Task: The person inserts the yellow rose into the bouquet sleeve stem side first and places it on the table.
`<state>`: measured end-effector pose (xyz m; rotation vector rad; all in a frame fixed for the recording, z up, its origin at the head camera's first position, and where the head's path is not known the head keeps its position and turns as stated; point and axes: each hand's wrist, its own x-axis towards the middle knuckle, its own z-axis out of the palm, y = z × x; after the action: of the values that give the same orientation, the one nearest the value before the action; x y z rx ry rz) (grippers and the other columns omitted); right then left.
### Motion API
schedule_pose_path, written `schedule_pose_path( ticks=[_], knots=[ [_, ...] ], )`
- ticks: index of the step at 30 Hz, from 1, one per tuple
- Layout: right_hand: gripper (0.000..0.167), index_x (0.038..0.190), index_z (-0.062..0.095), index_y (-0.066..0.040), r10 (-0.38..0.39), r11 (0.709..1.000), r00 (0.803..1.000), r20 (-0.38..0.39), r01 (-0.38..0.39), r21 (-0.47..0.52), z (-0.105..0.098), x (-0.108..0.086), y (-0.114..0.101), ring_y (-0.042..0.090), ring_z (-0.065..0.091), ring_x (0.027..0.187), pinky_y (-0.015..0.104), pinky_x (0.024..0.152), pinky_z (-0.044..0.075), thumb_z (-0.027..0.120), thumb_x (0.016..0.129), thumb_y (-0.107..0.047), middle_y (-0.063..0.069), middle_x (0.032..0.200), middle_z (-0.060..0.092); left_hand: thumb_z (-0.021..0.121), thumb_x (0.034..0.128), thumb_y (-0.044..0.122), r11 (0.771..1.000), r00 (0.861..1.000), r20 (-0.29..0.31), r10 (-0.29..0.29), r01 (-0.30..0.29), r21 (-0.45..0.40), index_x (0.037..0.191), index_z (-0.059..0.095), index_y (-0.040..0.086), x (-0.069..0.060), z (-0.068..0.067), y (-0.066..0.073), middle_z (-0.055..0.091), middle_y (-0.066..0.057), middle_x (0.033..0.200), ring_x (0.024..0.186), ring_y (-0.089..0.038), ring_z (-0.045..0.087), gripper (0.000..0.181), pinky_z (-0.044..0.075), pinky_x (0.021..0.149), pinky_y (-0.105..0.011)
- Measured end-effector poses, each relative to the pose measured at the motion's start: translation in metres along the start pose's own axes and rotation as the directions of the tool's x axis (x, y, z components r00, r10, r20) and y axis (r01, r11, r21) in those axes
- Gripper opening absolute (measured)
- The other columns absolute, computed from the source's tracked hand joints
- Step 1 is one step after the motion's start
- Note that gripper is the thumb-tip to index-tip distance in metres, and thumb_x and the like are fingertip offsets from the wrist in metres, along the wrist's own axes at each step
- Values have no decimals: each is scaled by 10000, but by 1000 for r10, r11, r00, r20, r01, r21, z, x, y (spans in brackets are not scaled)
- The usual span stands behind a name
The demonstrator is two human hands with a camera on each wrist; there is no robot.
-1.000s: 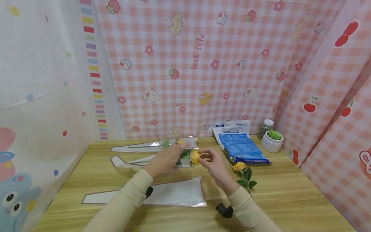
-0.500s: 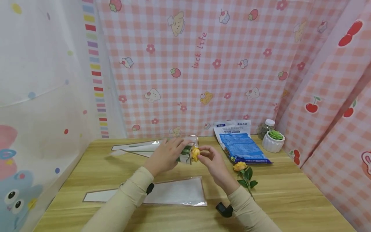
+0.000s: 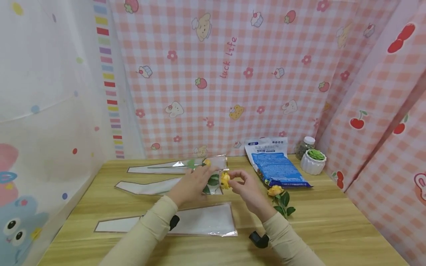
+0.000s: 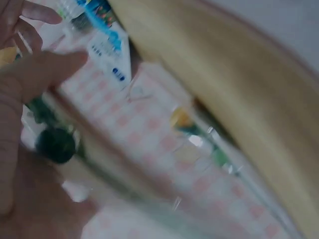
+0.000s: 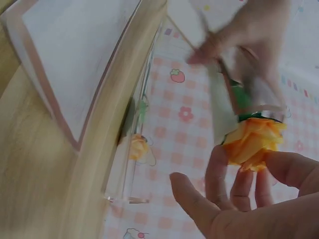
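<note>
A yellow rose (image 3: 225,181) lies partly inside a clear, tapered flower sleeve (image 3: 143,187), its bloom sticking out at the wide end. My left hand (image 3: 194,184) grips the sleeve near that end, around the dark green leaves (image 4: 56,144). With thumb and fingers, my right hand (image 3: 247,189) pinches the bloom from the right, as the right wrist view also shows. The left wrist view is blurred, and my left hand hides part of the stem.
Behind lies a sleeved yellow rose (image 3: 206,162). Nearer me is a flat sleeve (image 3: 203,220). To the right are a loose yellow rose (image 3: 275,191), a blue-and-white bag (image 3: 276,166), a lidded jar (image 3: 304,147) and a white pot with a succulent (image 3: 313,165).
The sleeve's narrow end swung toward the back, then came back nearer me and now looks flatter and more spread. Both hands keep hold in nearly the same place.
</note>
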<state>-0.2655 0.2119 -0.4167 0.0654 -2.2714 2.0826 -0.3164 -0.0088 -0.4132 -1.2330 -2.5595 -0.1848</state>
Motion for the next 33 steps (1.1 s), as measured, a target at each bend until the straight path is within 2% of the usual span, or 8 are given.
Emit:
schedule_pose_path(
  ticks=[2, 5, 8, 12, 19, 25, 29, 33],
  knots=[
    [229, 1210, 595, 26, 16, 1000, 1000, -12, -16, -11, 0, -1, 1, 201, 598, 975, 412, 875, 551, 619, 988, -25, 146, 1189, 546, 878, 789, 282, 999, 999, 46, -10, 12, -51, 1553, 229, 182, -2, 7, 1, 516, -125, 1404, 1298, -286, 505, 1007, 485, 996, -541],
    [217, 1199, 609, 34, 23, 999, 999, -22, -24, -28, 0, -1, 3, 198, 584, 955, 420, 875, 557, 609, 985, -5, 142, 1148, 548, 838, 810, 268, 997, 997, 78, 2, 4, -74, 1564, 213, 149, -3, 14, 3, 505, -138, 1425, 1287, -270, 523, 987, 501, 1013, -478],
    [208, 1183, 639, 35, 18, 998, 1000, -26, -19, -57, 0, 0, 5, 197, 583, 936, 400, 883, 545, 606, 979, 10, 143, 1123, 564, 829, 791, 240, 996, 995, 93, 22, -14, -89, 1563, 232, 123, -3, 18, 2, 523, -123, 1409, 1214, -237, 574, 982, 535, 970, -411],
    [185, 1143, 655, 31, 0, 996, 1000, -27, -3, -93, 0, 2, 8, 223, 593, 971, 358, 853, 521, 622, 960, 32, 145, 1127, 602, 834, 767, 213, 995, 994, 106, 31, -20, -100, 1541, 265, 99, -2, 21, 1, 545, -101, 1368, 1152, -208, 590, 967, 539, 946, -391],
    [183, 1103, 659, -1, -2, 993, 1000, -25, -1, -120, 1, 3, 9, 264, 583, 1012, 323, 803, 508, 670, 924, 37, 150, 1132, 618, 840, 779, 174, 983, 992, 126, -2, 25, -184, 1545, 227, 73, -3, 19, 0, 516, -118, 1401, 1195, -210, 551, 986, 498, 1016, -405],
    [140, 1065, 661, -7, -26, 986, 999, -41, 19, -163, 4, 2, 7, 239, 597, 956, 316, 766, 505, 693, 930, -21, 153, 1108, 636, 844, 793, 160, 976, 992, 129, -4, 32, -214, 1617, 134, 199, -1, 19, 1, 464, -117, 1466, 1258, -233, 531, 1088, 494, 1036, -422],
    [106, 1044, 674, -10, -31, 984, 998, -46, 23, -176, 4, 3, 8, 233, 601, 942, 325, 761, 504, 684, 940, -27, 136, 1112, 647, 843, 807, 173, 982, 992, 122, 12, 11, -189, 1629, 73, 333, -1, 20, 2, 444, -112, 1468, 1207, -234, 559, 1138, 540, 963, -411],
    [96, 1043, 688, -8, -42, 982, 998, -38, 35, -187, 5, 3, 10, 235, 605, 943, 378, 784, 523, 672, 951, -32, 136, 1125, 653, 846, 806, 165, 984, 995, 97, 36, -18, -177, 1626, 69, 354, -1, 19, 2, 449, -111, 1428, 1118, -217, 582, 1145, 569, 881, -378]
  ],
)
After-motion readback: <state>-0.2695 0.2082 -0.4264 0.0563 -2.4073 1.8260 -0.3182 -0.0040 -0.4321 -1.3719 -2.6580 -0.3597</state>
